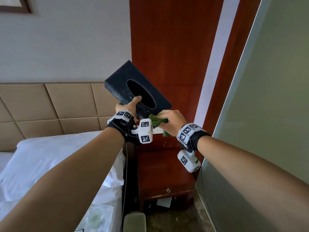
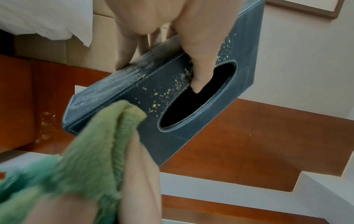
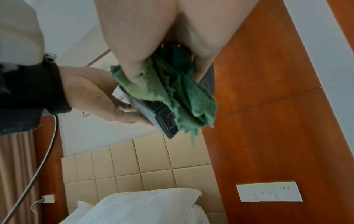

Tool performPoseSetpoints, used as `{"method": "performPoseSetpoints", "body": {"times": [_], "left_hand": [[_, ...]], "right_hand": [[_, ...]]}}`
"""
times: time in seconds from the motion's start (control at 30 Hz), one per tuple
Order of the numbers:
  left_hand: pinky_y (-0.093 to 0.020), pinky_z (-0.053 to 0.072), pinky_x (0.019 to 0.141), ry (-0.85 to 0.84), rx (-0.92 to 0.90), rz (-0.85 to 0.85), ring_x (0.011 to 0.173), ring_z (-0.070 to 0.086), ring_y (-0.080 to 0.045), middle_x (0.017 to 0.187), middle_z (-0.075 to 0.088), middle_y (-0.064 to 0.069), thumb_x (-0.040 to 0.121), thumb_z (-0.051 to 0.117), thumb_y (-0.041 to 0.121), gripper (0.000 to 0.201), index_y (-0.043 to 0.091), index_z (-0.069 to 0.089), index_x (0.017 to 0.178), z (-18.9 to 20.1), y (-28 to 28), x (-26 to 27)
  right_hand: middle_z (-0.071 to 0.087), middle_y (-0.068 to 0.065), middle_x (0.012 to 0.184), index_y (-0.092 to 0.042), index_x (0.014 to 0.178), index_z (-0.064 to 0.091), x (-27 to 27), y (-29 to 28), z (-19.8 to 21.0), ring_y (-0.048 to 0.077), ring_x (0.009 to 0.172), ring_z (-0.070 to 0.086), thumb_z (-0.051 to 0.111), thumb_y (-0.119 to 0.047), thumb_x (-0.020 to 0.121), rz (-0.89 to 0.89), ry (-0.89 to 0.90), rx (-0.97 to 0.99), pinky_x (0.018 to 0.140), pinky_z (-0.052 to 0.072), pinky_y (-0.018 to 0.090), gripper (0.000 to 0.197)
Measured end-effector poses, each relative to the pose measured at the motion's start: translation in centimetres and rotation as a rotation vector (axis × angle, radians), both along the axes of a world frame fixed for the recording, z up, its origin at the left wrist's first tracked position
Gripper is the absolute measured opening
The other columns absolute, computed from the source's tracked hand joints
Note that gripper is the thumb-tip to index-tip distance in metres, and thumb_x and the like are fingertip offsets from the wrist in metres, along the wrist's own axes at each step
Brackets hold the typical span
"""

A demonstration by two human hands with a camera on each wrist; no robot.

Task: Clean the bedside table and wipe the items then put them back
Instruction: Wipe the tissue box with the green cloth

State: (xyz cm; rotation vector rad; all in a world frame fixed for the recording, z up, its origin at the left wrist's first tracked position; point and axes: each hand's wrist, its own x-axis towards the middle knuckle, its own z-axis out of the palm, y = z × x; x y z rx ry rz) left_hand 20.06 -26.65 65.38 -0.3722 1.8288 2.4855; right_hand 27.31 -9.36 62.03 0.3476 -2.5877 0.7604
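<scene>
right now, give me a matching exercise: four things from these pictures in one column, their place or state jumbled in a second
Things:
1. tissue box
2. green cloth
3. drinking glass
4. bedside table

Places or states:
A. lying on the white bedding
B. bunched in the right hand
C. speckled with pale crumbs, held up by the left hand
D. standing below both hands

Pairs: 1-C, 2-B, 3-A, 4-D

Soft, even daylight fills all views, with faint shadows. Wide-angle bending curves the edges, and the fuzzy green cleaning cloth (image 2: 91, 145) is blurred up close.
</scene>
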Motion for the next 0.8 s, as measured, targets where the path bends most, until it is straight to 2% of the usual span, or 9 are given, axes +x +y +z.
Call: {"method": "performPoseSetpoints", "body": {"times": [0.07, 0.17, 0.3, 0.4, 0.5, 0.6, 0.67, 0.7, 0.8], "left_hand": [[-0.03, 0.057, 0.055, 0.018, -0.013, -0.007, 0.08, 0.072, -0.025, 0.099, 0.072, -0.008, 0.065, 0.091, 0.033, 0.063, 0.01, 0.059, 0.114, -0.3, 0.0, -0.2], [-0.027, 0.053, 0.051, 0.021, -0.042, -0.008, 0.08, 0.071, -0.024, 0.101, 0.072, -0.008, 0.068, 0.089, 0.034, 0.061, 0.01, 0.059, 0.116, -0.7, -0.3, -0.6], [-0.045, 0.062, 0.07, 0.003, -0.002, -0.01, 0.08, 0.073, -0.028, 0.099, 0.073, -0.01, 0.066, 0.091, 0.027, 0.058, 0.011, 0.059, 0.111, -1.2, -0.7, -0.9], [-0.051, 0.061, 0.07, -0.016, 0.03, -0.027, 0.077, 0.074, -0.029, 0.096, 0.074, -0.011, 0.066, 0.091, 0.024, 0.057, 0.01, 0.059, 0.111, -1.4, -0.7, -0.9], [-0.041, 0.061, 0.063, -0.033, 0.042, -0.065, 0.074, 0.075, -0.027, 0.097, 0.075, -0.01, 0.066, 0.091, 0.03, 0.059, 0.01, 0.06, 0.112, -1.4, -0.8, -1.0], [-0.038, 0.061, 0.062, -0.06, 0.033, -0.127, 0.068, 0.074, -0.025, 0.09, 0.075, -0.01, 0.065, 0.089, 0.038, 0.056, 0.009, 0.062, 0.105, -0.9, -0.8, -0.9], [-0.049, 0.061, 0.075, -0.07, 0.042, -0.187, 0.076, 0.075, -0.029, 0.091, 0.076, -0.012, 0.063, 0.089, 0.043, 0.064, 0.007, 0.063, 0.11, -0.8, -0.6, -0.9], [-0.054, 0.059, 0.079, -0.072, 0.06, -0.212, 0.082, 0.075, -0.031, 0.095, 0.076, -0.014, 0.064, 0.089, 0.042, 0.066, 0.006, 0.063, 0.112, -0.8, -0.4, -0.9], [-0.059, 0.054, 0.089, -0.087, 0.083, -0.274, 0.097, 0.071, -0.036, 0.106, 0.073, -0.017, 0.07, 0.085, 0.042, 0.064, 0.005, 0.061, 0.116, -0.9, 0.2, -0.9]], "right_hand": [[0.072, -0.009, 0.094, -0.024, 0.097, 0.079, 0.1, 0.1, 0.3, 0.009, 0.077, 0.064, 0.061, -0.042, 0.085, 0.04, -0.108, 0.042, 0.073, 0.053, 0.033, 0.028], [0.073, -0.008, 0.089, -0.024, 0.093, 0.079, -0.1, 1.0, 0.4, 0.013, 0.076, 0.066, 0.064, -0.019, 0.085, -0.033, -0.139, 0.059, 0.074, 0.056, 0.037, 0.018], [0.074, -0.004, 0.087, -0.025, 0.094, 0.075, 0.1, 2.6, 0.8, 0.019, 0.079, 0.067, 0.057, -0.014, 0.084, -0.326, -0.043, -0.207, 0.071, 0.056, 0.032, 0.023], [0.069, 0.002, 0.114, -0.032, 0.121, 0.063, -0.2, 4.1, 0.8, 0.021, 0.076, 0.064, 0.05, -0.016, 0.09, -0.549, -0.081, -0.343, 0.062, 0.048, 0.027, 0.038], [0.05, 0.001, 0.143, -0.046, 0.144, 0.04, -0.2, 4.8, 0.2, 0.013, 0.064, 0.062, 0.045, -0.004, 0.091, -0.591, -0.27, -0.421, 0.044, 0.043, 0.02, 0.067], [0.065, 0.004, 0.125, -0.031, 0.128, 0.064, -0.2, 4.6, 0.0, 0.012, 0.058, 0.061, 0.044, 0.001, 0.093, -0.49, -0.375, -0.567, 0.042, 0.045, 0.019, 0.051], [0.071, 0.009, 0.107, -0.02, 0.1, 0.073, -0.6, 4.3, -0.4, 0.024, 0.082, 0.07, 0.054, -0.005, 0.091, -0.436, -0.441, -0.786, 0.068, 0.059, 0.029, 0.026], [0.07, 0.011, 0.106, -0.016, 0.093, 0.071, -0.6, 4.2, -0.4, 0.027, 0.09, 0.069, 0.061, -0.013, 0.087, -0.395, -0.504, -0.884, 0.08, 0.059, 0.036, 0.012], [0.061, 0.006, 0.09, -0.013, 0.089, 0.061, -1.1, 4.7, -0.4, 0.018, 0.077, 0.058, 0.08, -0.037, 0.066, -0.129, -0.694, -1.163, 0.075, 0.049, 0.032, 0.038]]}}
